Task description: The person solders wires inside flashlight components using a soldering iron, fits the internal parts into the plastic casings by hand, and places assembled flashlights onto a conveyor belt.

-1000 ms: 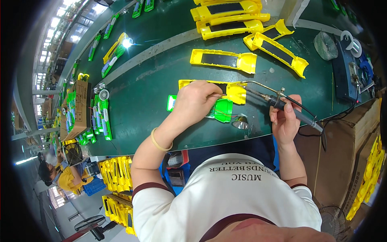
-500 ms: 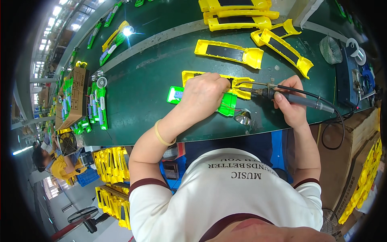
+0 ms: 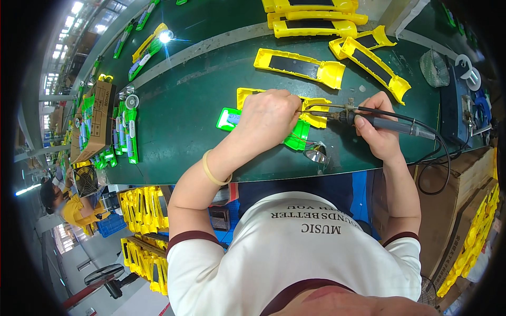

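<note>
My right hand (image 3: 380,131) is closed round the dark handle of a soldering iron (image 3: 392,124), which has a thin feed tube along it. Its tip points left, right by the fingertips of my left hand (image 3: 271,117). Those fingers are curled in a pinch over a yellow plastic housing half (image 3: 319,104); what they hold is hidden. Under the left hand and wrist lies a green housing half (image 3: 298,135), with a blue part showing at its left end. Thin wires run near a shiny cone-shaped reflector (image 3: 316,153) at the table's front edge.
More yellow housing halves (image 3: 300,67) with dark panels lie farther back. To the right stand a blue soldering station (image 3: 454,105) and a solder spool (image 3: 469,73). At left, a cardboard box (image 3: 100,121) sits beside green lamp assemblies (image 3: 126,134). A lit lamp (image 3: 165,37) shines beyond.
The soldering iron's tip has shifted slightly left, closer to my left fingertips. My left hand has turned a little, still over the yellow housing half.
</note>
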Action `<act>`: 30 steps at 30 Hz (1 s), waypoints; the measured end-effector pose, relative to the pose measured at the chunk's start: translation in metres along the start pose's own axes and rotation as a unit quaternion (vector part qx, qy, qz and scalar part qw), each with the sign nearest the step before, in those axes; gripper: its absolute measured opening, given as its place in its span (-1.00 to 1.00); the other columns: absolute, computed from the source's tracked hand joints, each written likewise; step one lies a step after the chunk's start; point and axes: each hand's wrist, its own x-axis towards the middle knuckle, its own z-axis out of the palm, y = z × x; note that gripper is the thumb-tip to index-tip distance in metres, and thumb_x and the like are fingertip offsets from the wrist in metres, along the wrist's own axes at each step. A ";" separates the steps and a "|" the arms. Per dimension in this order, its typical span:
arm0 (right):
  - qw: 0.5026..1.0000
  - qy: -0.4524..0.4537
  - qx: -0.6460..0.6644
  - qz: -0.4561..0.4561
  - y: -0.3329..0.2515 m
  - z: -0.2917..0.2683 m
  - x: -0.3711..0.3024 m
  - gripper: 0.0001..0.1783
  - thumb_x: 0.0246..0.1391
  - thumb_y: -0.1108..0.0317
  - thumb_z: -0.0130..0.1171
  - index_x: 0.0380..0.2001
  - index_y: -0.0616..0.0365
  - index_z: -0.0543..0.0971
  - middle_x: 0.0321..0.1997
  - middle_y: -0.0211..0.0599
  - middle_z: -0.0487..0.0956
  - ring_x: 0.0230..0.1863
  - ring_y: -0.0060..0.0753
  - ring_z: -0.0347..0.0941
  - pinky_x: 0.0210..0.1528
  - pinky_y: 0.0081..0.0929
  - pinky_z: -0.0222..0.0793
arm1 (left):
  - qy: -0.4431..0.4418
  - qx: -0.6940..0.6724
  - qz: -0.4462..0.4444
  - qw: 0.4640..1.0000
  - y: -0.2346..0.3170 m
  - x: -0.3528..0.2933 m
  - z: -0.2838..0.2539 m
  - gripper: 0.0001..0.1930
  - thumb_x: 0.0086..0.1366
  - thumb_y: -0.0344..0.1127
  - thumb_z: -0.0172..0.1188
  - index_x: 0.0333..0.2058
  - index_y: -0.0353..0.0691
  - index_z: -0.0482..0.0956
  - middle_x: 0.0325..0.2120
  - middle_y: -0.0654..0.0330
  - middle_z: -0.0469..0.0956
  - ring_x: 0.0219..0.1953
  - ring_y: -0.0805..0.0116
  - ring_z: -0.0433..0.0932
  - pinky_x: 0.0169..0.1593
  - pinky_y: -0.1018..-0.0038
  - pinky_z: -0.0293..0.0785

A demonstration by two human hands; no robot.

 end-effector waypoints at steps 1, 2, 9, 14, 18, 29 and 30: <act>1.000 -0.005 0.005 0.006 0.000 -0.001 0.000 -0.74 -0.10 0.32 0.20 -0.47 0.14 0.32 -0.54 -0.48 0.37 -0.49 -0.75 0.22 -0.47 -0.70 0.15 | 0.000 0.000 0.000 1.000 0.000 0.000 -0.001 -0.95 -0.03 -0.40 0.16 -0.55 -0.23 0.54 -0.63 0.16 0.47 -0.53 0.20 0.50 -0.46 0.36 0.42; 1.000 -0.010 0.009 0.012 0.000 -0.002 0.001 -0.74 -0.09 0.32 0.20 -0.47 0.14 0.31 -0.53 -0.48 0.37 -0.48 -0.75 0.22 -0.47 -0.70 0.15 | -0.006 0.003 -0.002 1.000 0.000 0.001 -0.001 -0.95 -0.03 -0.40 0.15 -0.55 -0.23 0.54 -0.62 0.15 0.48 -0.53 0.20 0.50 -0.46 0.36 0.42; 0.999 -0.028 -0.041 -0.022 0.004 0.004 0.008 -0.71 -0.07 0.31 0.18 -0.44 0.12 0.26 -0.54 -0.41 0.38 -0.60 -0.71 0.25 -0.57 -0.73 0.18 | -0.024 0.015 -0.011 1.000 0.003 0.003 -0.002 -0.94 -0.02 -0.40 0.12 -0.55 -0.24 0.54 -0.61 0.14 0.48 -0.51 0.18 0.50 -0.44 0.34 0.42; 0.997 0.021 -0.022 -0.065 0.008 0.004 0.001 -0.72 -0.06 0.32 0.16 -0.43 0.14 0.26 -0.56 -0.40 0.38 -0.65 -0.70 0.24 -0.62 -0.74 0.17 | -0.025 0.013 -0.015 0.999 0.002 0.003 -0.002 -0.94 -0.04 -0.41 0.11 -0.57 -0.25 0.53 -0.62 0.13 0.47 -0.51 0.16 0.49 -0.44 0.32 0.41; 0.985 0.085 0.118 -0.094 0.002 0.001 -0.005 -0.77 0.04 0.33 0.10 -0.34 0.13 0.26 -0.61 -0.37 0.38 -0.67 -0.66 0.28 -0.65 -0.74 0.16 | -0.018 0.009 -0.007 1.000 0.001 0.003 -0.002 -0.94 -0.05 -0.41 0.11 -0.59 -0.25 0.52 -0.62 0.12 0.47 -0.51 0.14 0.49 -0.45 0.32 0.40; 0.976 0.061 0.206 -0.019 0.000 0.050 0.023 -0.72 0.12 0.35 0.01 -0.24 0.23 0.17 -0.21 -0.11 0.38 -0.17 -0.32 0.49 -0.20 -0.54 0.49 | -0.012 0.011 -0.003 1.000 0.000 0.002 -0.001 -0.92 -0.04 -0.40 0.10 -0.58 -0.26 0.53 -0.63 0.10 0.47 -0.52 0.13 0.49 -0.44 0.31 0.40; 0.977 0.063 0.200 -0.026 -0.001 0.049 0.021 -0.73 0.13 0.35 -0.01 -0.24 0.22 0.17 -0.24 -0.11 0.38 -0.18 -0.31 0.50 -0.21 -0.53 0.49 | -0.011 0.012 0.002 1.000 0.000 0.002 -0.001 -0.92 -0.04 -0.40 0.10 -0.59 -0.26 0.53 -0.63 0.10 0.47 -0.52 0.14 0.49 -0.44 0.31 0.41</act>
